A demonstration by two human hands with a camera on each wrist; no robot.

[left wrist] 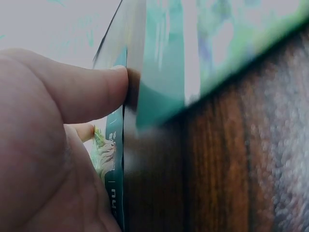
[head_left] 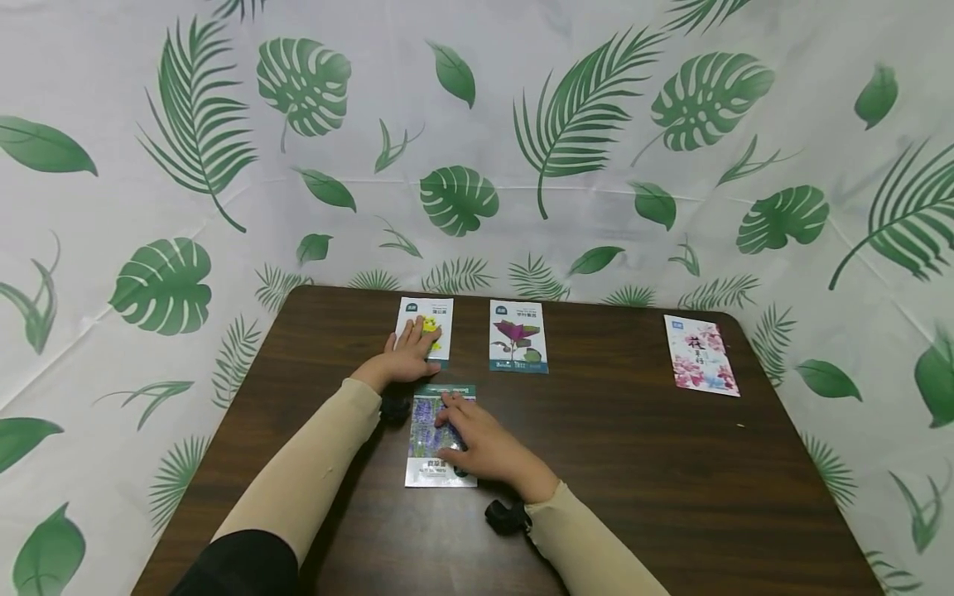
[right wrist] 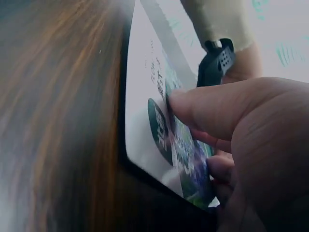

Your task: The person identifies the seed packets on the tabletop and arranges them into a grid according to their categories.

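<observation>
Right hand (head_left: 488,451) lies flat, fingers straight, on the purple-flower packet (head_left: 440,434) at table (head_left: 671,480) centre. Left hand (head_left: 408,354), fingers straight, presses the yellow packet (head_left: 425,328) at 11 o'clock. Packets likely light, thin, slippery; pinch an edge. Four packets total; others: magenta-leaf packet (head_left: 517,335), pink-blossom packet (head_left: 701,355).

Dark wood-grain table (head_left: 671,497); purple-leaf seed packet (head_left: 517,336) at centre back; pink floral packet (head_left: 701,355) far right; white leaf-print cloth backdrop (head_left: 596,124) behind.
</observation>
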